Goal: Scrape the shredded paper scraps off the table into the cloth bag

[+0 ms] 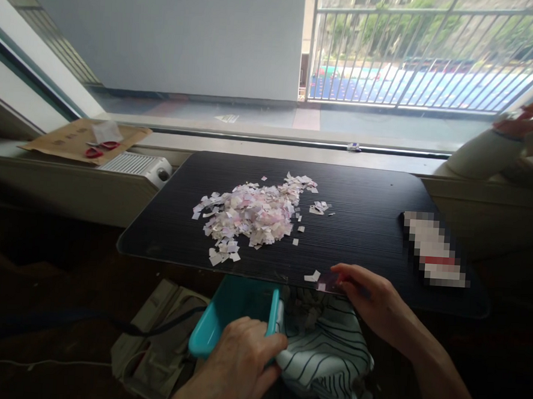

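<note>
A heap of small white and pale pink paper scraps (pixel 256 214) lies on a black wood-grain table (pixel 355 229). My left hand (pixel 242 348) grips the rim of a teal plastic basin (pixel 208 328) just below the table's front edge. At that edge, my right hand (pixel 371 296) has its fingers bent together around a thin, purplish see-through piece (pixel 329 282), whose exact kind I cannot make out. Beside its fingertips lie a few loose paper scraps (pixel 312 276). Under my right hand hangs a striped cloth or bag (pixel 325 347) with some scraps in it.
A blurred-out rectangular object (pixel 435 249) lies at the table's right. Red-handled scissors (pixel 101 148) rest on a brown envelope (pixel 62 139) on the left sill. A white radiator (pixel 137 167) adjoins the table. A pale vase-like object (pixel 484 149) stands at right. Window glass lies beyond.
</note>
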`<state>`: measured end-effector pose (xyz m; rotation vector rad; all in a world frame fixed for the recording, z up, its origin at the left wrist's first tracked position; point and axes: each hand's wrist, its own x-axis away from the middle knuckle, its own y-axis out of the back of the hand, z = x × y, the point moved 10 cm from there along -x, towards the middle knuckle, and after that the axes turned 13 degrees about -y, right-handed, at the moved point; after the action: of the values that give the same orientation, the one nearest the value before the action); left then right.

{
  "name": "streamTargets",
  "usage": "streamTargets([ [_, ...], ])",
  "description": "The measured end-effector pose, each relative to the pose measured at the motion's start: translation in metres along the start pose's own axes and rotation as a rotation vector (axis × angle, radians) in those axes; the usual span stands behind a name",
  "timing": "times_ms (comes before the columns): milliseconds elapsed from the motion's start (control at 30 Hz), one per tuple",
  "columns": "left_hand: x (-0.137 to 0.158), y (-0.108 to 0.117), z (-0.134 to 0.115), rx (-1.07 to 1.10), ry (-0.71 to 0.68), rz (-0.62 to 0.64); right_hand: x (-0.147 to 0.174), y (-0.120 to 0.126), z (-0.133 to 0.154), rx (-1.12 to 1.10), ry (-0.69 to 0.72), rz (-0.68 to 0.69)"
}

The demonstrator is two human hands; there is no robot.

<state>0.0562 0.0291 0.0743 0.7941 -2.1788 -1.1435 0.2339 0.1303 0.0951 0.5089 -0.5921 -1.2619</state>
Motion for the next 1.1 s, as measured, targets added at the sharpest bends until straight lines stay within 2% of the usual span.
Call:
streamTargets([
  [167,0.001,-0.002,0.001,0.005,0.0,-0.008,0.006,0.008,-0.007,0.008,-0.041,-0.081],
  [333,0.001,0.001,0.0,0.022,-0.002,-0.019,0.006,0.0,-0.006,0.007,-0.055,0.019],
  [533,0.0,0.001,0.0,0.029,-0.017,-0.033,-0.009,0.008,-0.005,-0.021,-0.025,-0.136],
  [700,0.002,-0.001,0.001,0.034,-0.003,-0.033,-0.01,-0.007,-0.005,-0.031,-0.023,-0.005],
  [867,0.001,-0.001,0.001,0.032,-0.007,-0.036,-0.011,-0.005,0.002,-0.047,-0.016,-0.046],
  [1033,0.003,0.002,0.0,0.026,-0.022,-0.05,-0.008,-0.018,0.012,-0.04,0.016,0.09],
  [1100,0.004,0.002,0.001,0.016,-0.012,-0.036,-0.011,-0.013,0.016,-0.035,0.032,0.061],
])
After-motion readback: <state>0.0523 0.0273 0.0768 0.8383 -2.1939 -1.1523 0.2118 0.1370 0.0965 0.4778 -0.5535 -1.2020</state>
